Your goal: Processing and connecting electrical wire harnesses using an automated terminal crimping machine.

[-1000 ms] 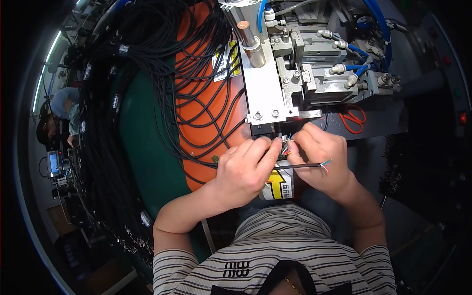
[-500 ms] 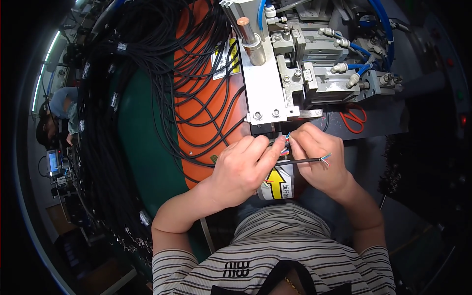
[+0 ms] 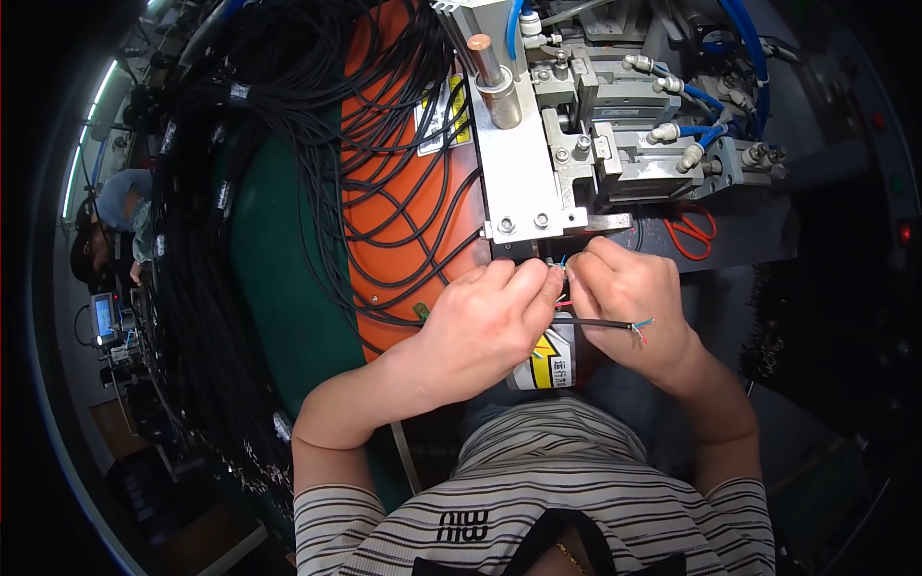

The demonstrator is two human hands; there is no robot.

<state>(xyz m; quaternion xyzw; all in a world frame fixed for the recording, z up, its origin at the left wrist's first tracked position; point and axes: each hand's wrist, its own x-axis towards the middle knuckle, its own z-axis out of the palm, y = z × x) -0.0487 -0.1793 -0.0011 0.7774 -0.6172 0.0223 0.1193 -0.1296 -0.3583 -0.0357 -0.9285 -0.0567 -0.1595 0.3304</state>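
Observation:
My left hand (image 3: 488, 324) and my right hand (image 3: 629, 293) meet in front of the metal press, fingertips almost touching. Both are closed in a pinch on thin coloured wires (image 3: 564, 263); the fingers hide most of them. Below the fingertips, a black cable (image 3: 597, 324) runs out from behind my left hand and crosses the right palm. Its stripped end fans into blue, red and white wires (image 3: 641, 333). A short red wire (image 3: 564, 303) shows between the hands. Under them is a white label with a yellow arrow (image 3: 557, 370), partly covered by my left hand.
Just ahead stands a metal press fixture (image 3: 519, 182) with pneumatic cylinders (image 3: 643, 173) and blue air hoses. Red-handled scissors (image 3: 691, 233) lie to its right. Black cables (image 3: 384, 144) spread over the orange surface (image 3: 399, 278) at left. A person (image 3: 120, 206) is at far left.
Both hands have shifted slightly to the right. The black cable's stripped end has moved down and right with them, and my left hand covers more of the yellow arrow.

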